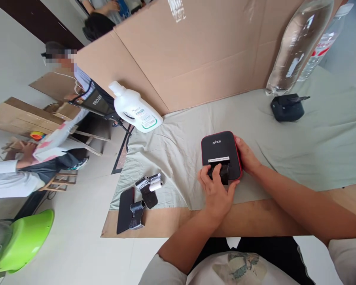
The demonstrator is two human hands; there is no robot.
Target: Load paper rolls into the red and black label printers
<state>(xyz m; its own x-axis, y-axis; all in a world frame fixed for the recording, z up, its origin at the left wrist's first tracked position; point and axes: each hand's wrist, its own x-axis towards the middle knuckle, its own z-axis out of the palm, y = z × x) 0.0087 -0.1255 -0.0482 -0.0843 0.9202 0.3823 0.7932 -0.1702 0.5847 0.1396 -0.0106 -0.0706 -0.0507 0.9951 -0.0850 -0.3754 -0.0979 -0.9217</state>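
Observation:
A small black device with a red rim [220, 150] lies on the pale green cloth [299, 142] in front of me. My left hand [216, 190] rests on its near edge, fingers pressing a black part there. Against the device's right side lies my right hand [247, 155], holding it steady. To the left, on the cloth's corner, lie a small white paper roll [156, 184] and black and silver wrapper pieces [146, 190]. A flat black piece [125, 209] sits on the cardboard edge.
A white jug [136, 109] lies tilted at the cloth's back left. A clear plastic bottle [296, 43] and a black device [287, 107] stand at the back right before a cardboard wall [195, 51]. Another person sits at left; a green basin [20, 241] sits on the floor.

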